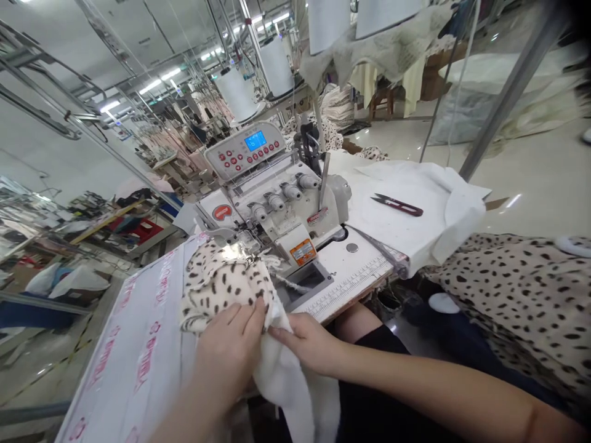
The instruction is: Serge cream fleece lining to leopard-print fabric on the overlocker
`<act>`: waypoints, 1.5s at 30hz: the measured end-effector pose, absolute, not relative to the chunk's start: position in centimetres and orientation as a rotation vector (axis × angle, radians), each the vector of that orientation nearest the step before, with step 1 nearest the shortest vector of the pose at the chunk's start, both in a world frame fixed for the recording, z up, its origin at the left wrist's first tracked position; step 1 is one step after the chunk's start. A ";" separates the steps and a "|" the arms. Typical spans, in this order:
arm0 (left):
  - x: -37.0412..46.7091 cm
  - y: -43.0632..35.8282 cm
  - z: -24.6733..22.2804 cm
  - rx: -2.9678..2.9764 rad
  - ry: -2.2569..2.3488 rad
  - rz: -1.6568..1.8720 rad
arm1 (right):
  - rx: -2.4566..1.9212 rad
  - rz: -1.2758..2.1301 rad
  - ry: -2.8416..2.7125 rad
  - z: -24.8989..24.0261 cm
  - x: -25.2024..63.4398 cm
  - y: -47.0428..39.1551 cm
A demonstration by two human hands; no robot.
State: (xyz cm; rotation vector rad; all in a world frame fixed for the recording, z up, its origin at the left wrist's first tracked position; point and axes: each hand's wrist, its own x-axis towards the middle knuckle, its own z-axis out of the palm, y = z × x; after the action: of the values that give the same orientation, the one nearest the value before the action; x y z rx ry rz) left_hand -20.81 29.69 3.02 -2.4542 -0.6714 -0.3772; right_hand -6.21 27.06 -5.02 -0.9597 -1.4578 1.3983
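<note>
Spotted cream fabric [226, 286] lies on the table with its far edge under the presser foot area of an overlock sewing machine [277, 209]. My left hand [233, 338] presses on this fabric, its fingertips closed at the right edge. My right hand [307, 344] pinches the same edge between thumb and fingers, just right of the left hand. Below both hands the white underside of the cloth [281, 384] hangs over the table's front edge. The fingers partly hide the edge between them.
Thread snips [399, 205] lie on white cloth [415, 178] right of the machine. More spotted fabric [521, 295] is heaped at the right. A grey metal pole [503, 98] stands slanted there. White thread cones [235, 92] rise behind the machine's lit control panel [247, 147].
</note>
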 end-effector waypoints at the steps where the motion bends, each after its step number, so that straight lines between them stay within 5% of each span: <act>1: -20.9 29.8 3.0 -2.450 -0.661 -0.374 | -0.969 1.388 -1.464 -5.0 -6.1 27.2; 15: -20.8 34.3 5.7 -2.331 -0.477 -0.185 | -1.070 1.254 -1.583 -3.8 -6.1 31.4; 24: -20.4 32.9 4.9 -2.209 -1.215 -0.164 | -1.108 1.202 -1.614 -4.7 -6.0 30.6; 30: -20.8 34.1 3.7 -2.134 -0.892 -0.327 | -1.141 1.138 -1.621 -4.5 -6.1 30.5; 45: -19.0 31.0 3.1 -2.372 -1.286 -0.630 | -1.154 1.183 -1.616 -4.6 -5.7 29.7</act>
State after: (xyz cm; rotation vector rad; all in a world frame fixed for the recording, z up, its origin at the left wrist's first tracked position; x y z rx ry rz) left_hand -18.99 31.05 3.07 -2.3719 -1.2860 -0.6298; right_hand -5.73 29.74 -4.56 -1.1542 -1.6162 1.1831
